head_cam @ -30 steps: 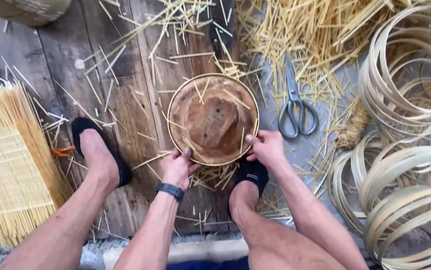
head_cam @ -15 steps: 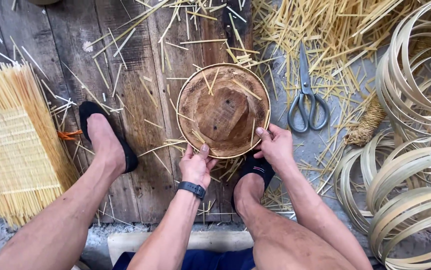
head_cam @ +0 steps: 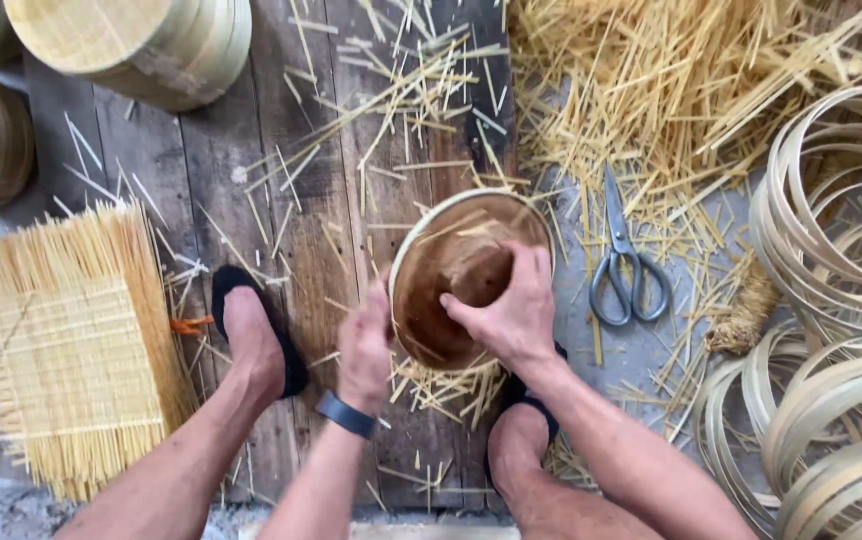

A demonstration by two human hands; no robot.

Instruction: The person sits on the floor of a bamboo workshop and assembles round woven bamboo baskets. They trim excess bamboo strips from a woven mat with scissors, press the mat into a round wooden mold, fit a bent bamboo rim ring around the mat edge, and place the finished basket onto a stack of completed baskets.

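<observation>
Right hand (head_cam: 516, 305) is pressing open-palmed inside the round bamboo frame (head_cam: 431, 225), hiding its base; left hand (head_cam: 366, 345) is gripping its rim, fingertips hidden.

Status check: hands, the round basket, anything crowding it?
Left hand grips the round basket at its rim. Right hand presses inside it. Scissors lie just right, apart; loose bamboo strips underneath.

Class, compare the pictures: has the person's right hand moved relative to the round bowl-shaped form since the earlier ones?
Yes. The right hand has gone from the near rim of the round form up over and into its hollow, toward the scissors side.
</observation>
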